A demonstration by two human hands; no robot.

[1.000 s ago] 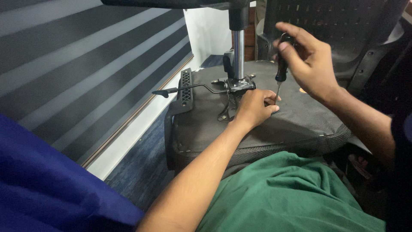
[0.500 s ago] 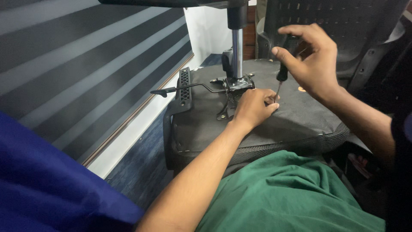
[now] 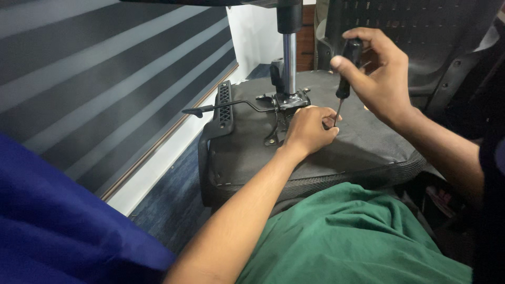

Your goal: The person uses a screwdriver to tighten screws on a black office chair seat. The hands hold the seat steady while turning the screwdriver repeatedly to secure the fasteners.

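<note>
Across the person's lap, on green cloth [image 3: 363, 236], lies an upturned office chair seat [image 3: 368, 142], its black fabric underside facing up and its long side running away from the camera toward a dark mesh chair back [image 3: 421, 31]. Left of the seat stands a wall of grey and black striped blinds [image 3: 105, 79], and a blue cloth [image 3: 58, 226] fills the near corner on that side. Near the far middle of the seat sits the metal mechanism plate [image 3: 286, 101], with a shiny gas-lift column [image 3: 289, 63] rising straight up from it and a thin black lever [image 3: 226, 108] sticking out level toward the blinds. A black ribbed plastic strip [image 3: 225, 108] runs along the seat's left edge under that lever.

The right hand [image 3: 381, 79] is clenched around the black handle of a screwdriver [image 3: 343, 79], above the seat and just right of the mechanism plate. The screwdriver stands nearly upright, handle up, its thin shaft pointing down with a slight lean toward the plate. The left hand [image 3: 307, 130] rests curled on the seat beside the plate, fingertips pinched around the screwdriver's tip; what the tip bears on is hidden beneath them.
</note>
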